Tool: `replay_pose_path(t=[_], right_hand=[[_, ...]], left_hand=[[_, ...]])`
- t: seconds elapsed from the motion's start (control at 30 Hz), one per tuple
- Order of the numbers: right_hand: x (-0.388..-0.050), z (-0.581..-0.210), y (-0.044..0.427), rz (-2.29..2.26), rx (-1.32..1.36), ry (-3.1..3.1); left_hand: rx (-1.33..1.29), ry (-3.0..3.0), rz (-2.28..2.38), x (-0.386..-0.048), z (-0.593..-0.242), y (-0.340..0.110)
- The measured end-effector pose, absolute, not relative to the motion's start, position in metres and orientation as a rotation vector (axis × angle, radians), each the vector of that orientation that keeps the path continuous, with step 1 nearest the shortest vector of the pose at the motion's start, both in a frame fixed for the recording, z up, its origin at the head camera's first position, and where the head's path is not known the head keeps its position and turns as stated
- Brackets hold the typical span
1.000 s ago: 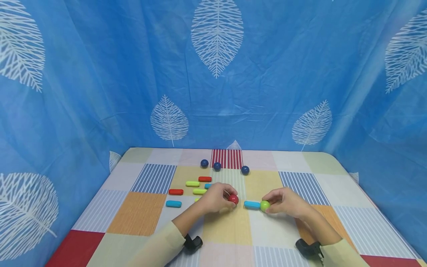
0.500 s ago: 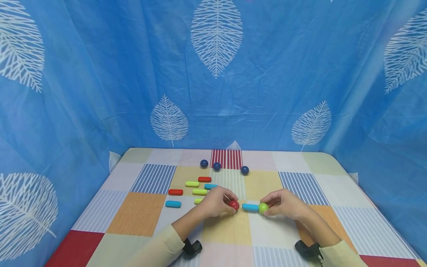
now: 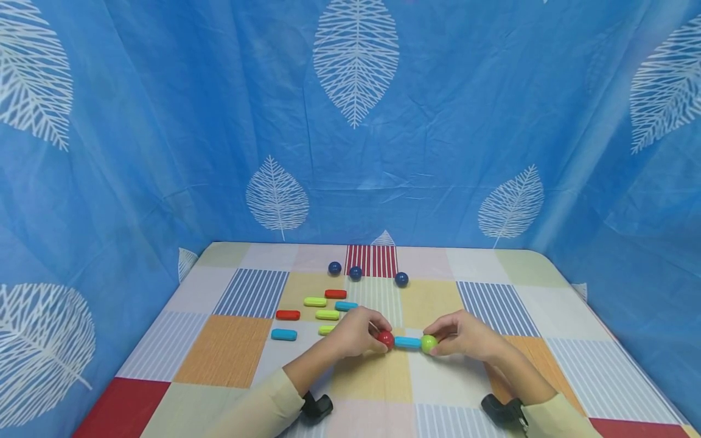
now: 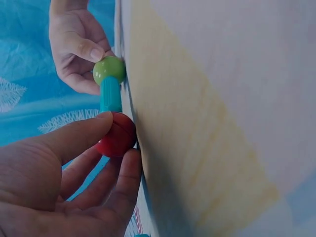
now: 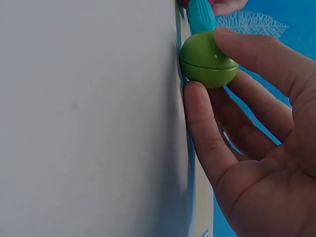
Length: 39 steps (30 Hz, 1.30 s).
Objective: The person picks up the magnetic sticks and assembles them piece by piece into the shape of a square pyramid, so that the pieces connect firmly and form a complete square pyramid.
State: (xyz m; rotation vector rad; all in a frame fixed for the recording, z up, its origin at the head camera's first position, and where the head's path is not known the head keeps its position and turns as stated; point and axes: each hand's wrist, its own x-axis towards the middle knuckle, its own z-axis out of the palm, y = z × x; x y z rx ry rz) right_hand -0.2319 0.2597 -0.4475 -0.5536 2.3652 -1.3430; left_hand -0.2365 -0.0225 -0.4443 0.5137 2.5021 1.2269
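My left hand (image 3: pixel 356 333) pinches a red ball (image 4: pixel 118 136) between thumb and fingers, low over the table. A green ball (image 5: pixel 208 59) is held the same way by my right hand (image 3: pixel 472 336), to the right. Between the two balls lies a light blue rod (image 3: pixel 408 342), in line with both. Its right end joins the green ball; in the left wrist view its other end meets the red ball, partly behind my thumb. Left of my left hand lie loose rods, among them a yellow-green rod (image 3: pixel 327 314) and a blue rod (image 3: pixel 346 306), the latter close to my knuckles.
Three dark blue balls, one of them the right-hand ball (image 3: pixel 401 279), sit toward the back of the table. A red rod (image 3: pixel 288 315) and a blue rod (image 3: pixel 284 334) lie farther left. A blue leaf-patterned curtain (image 3: pixel 356 182) surrounds the patchwork-covered table (image 3: pixel 219 353).
The green ball and blue rod have moved left and slightly nearer with my right hand. My left hand has brought the red ball slightly nearer. The gap between rod and red ball has closed.
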Motion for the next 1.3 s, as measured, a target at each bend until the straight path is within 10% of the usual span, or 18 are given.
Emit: replay_pose_path(t=[1.3], right_hand=[[-0.232,-0.447,0.221,-1.177,-0.879,2.450]], left_hand=[[0.557,2.752,0.812,-0.243,-0.422,-0.159]])
